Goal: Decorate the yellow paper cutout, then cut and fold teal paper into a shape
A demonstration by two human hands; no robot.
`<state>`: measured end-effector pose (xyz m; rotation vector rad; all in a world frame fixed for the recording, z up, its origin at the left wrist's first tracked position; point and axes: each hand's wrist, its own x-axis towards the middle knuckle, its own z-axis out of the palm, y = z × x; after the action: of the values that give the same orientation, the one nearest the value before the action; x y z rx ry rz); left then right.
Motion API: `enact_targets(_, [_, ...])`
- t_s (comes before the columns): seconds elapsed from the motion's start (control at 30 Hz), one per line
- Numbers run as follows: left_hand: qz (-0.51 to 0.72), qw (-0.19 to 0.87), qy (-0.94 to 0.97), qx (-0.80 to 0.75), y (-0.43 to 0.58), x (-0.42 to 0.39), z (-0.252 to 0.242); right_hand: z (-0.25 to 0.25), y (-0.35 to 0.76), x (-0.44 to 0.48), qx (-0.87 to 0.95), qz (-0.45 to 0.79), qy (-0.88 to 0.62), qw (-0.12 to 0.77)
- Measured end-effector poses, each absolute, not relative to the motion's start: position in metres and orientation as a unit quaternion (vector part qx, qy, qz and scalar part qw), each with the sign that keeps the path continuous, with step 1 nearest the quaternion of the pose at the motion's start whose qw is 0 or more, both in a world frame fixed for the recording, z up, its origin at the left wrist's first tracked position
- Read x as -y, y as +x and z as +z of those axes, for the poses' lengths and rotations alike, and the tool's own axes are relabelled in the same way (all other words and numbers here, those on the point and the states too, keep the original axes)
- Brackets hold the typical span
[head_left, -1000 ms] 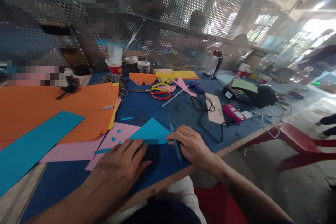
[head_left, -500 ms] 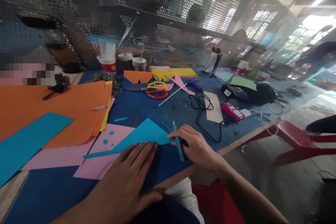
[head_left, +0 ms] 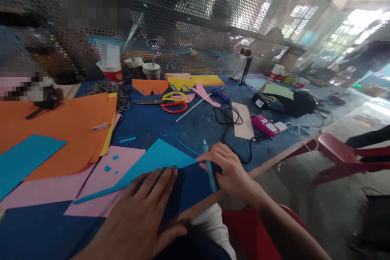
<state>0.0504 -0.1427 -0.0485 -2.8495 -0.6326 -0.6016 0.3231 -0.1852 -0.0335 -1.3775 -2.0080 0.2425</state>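
Observation:
My left hand (head_left: 149,199) lies flat, fingers stretched out, its fingertips on the lower edge of a folded-looking blue paper (head_left: 161,152). A narrow blue strip of that paper runs out left beneath the hand, over a pink sheet (head_left: 126,154). At the paper's right corner, my right hand (head_left: 227,166) is closed around a slim light-blue pen-shaped tool (head_left: 209,166). The tool stands tilted, its clear end pointing up and away from me; its exact kind is hard to tell. Small blue paper scraps (head_left: 107,168) rest on the pink sheet.
Orange sheets (head_left: 67,126) and another blue sheet (head_left: 27,158) spread at left. Beyond lie scissors (head_left: 173,102), an orange paper mask (head_left: 150,86), a glue gun (head_left: 222,95) with its black cable, and a pink device (head_left: 265,126). Paper cups (head_left: 111,72) stand before a perforated metal screen (head_left: 170,20).
The view has swung slightly right, so the table things sit farther left. Both hands keep nearly the same pose, the left on the paper and the right around the tool.

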Motion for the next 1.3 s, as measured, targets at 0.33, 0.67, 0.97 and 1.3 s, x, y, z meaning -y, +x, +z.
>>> enact_targets(0.33, [-0.208, 0.079, -0.952, 0.211, 0.062, 0.139, -0.040, -0.020, 0.316, 0.192, 0.661, 0.216, -0.531, 0.484])
enact_targets(0.67, [-0.205, 0.071, -0.955, 0.203, 0.058, 0.134, -0.050, -0.029, 0.297, 0.187, 0.577, 0.307, -0.587, 0.479])
enact_targets(0.97, [-0.210, 0.066, -0.955, 0.201, 0.056, 0.133, -0.055, -0.031, 0.296, 0.188, 0.552, 0.309, -0.621, 0.463])
enact_targets(1.3, [-0.207, 0.062, -0.956, 0.197, 0.056, 0.134, -0.051, -0.032, 0.296, 0.189, 0.568, 0.311, -0.628, 0.432])
